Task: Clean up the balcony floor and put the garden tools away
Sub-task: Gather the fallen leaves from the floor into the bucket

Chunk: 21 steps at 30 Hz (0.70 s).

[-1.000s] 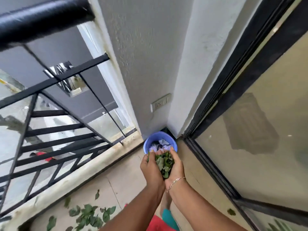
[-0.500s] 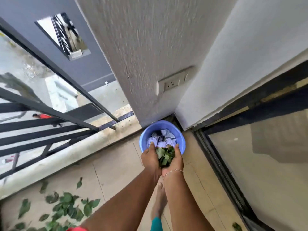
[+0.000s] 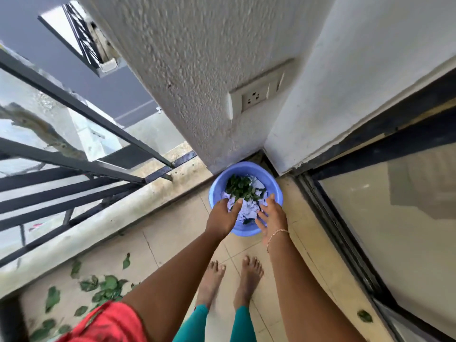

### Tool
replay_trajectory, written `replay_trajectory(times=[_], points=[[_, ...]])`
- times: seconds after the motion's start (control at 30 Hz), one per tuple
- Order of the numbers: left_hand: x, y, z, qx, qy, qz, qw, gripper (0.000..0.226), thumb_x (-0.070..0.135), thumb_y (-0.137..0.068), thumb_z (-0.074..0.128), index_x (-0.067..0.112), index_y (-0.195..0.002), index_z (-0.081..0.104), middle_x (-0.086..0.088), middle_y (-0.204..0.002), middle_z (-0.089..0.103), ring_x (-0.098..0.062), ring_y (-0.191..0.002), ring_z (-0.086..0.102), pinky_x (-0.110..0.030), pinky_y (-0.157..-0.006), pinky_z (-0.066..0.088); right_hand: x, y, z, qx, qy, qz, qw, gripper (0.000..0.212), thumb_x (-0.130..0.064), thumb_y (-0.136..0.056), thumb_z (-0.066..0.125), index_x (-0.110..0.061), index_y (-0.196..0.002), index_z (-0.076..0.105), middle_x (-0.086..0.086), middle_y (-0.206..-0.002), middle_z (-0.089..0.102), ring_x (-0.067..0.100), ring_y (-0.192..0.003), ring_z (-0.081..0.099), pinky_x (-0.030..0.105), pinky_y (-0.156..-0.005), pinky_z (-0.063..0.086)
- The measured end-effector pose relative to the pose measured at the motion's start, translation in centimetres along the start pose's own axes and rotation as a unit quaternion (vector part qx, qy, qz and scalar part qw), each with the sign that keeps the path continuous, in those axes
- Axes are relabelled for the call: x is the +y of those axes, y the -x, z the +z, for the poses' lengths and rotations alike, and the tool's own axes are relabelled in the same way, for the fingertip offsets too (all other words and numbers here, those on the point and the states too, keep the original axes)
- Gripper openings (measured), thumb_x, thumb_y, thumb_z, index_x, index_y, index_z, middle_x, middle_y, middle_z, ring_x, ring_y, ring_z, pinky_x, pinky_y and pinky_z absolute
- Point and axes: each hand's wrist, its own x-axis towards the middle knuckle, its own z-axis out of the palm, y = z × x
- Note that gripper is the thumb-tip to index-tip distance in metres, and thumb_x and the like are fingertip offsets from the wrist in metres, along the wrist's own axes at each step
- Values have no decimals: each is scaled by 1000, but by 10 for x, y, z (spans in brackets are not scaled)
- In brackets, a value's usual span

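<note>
I'm holding both hands over the near side of the round blue plastic tub [image 3: 215, 193], which is sitting in the wall corner on the beige tiled floor [image 3: 172, 233]; my left hand [image 3: 223, 215] is hanging its fingers loose, gripping nothing; my right hand [image 3: 271, 215] is spreading its fingers, empty too; a heap of dark green leaves [image 3: 240, 188] is lying on crumpled white paper [image 3: 246, 208] inside; scattered green leaves [image 3: 103, 287] are lying by the kerb.

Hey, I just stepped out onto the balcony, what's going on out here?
A barefoot person is clearing fallen leaves off the balcony floor by hand. The left hand and right hand are open and hold nothing, low over the blue tub in the corner. In it a heap of green leaves lies on crumpled paper. The scattered leaves on the tiles near the railing are not yet picked up, nor is a lone leaf by the glass door.
</note>
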Motion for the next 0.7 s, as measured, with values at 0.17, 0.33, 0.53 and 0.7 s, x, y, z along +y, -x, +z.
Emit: replay_trajectory(times=[0.17,0.33,0.53,0.7], points=[[21,49,-26,-31,-243,124,962,77,59,-89,26,0,-134,45,-18,-140,45,-27,-132,38,-31,-101,30,-17,69,-40,29,279,-162,946,30,-23,-88,60,-8,-114,60,16,-115,58,32,-106,54,31,-87,39],[57,104,-49,-35,-358,202,911,66,53,-94,25,2,-131,46,-18,-139,43,-29,-129,38,-31,-104,25,-28,138,-87,69,455,-259,849,37,-21,-83,61,-12,-119,58,13,-116,55,35,-109,53,37,-93,41],[91,162,-67,-63,-471,316,821,77,57,-91,8,6,-141,36,-15,-147,35,-27,-137,29,-31,-113,19,-39,230,-129,143,467,-228,842,37,-25,-83,57,-17,-119,54,8,-125,48,31,-115,49,36,-94,40],[113,195,-64,-106,-525,387,750,73,53,-90,12,6,-140,37,-17,-149,33,-28,-138,30,-31,-111,22,-18,302,-149,219,458,-128,852,48,-28,-93,43,-19,-139,32,7,-148,25,25,-134,29,35,-108,25]])
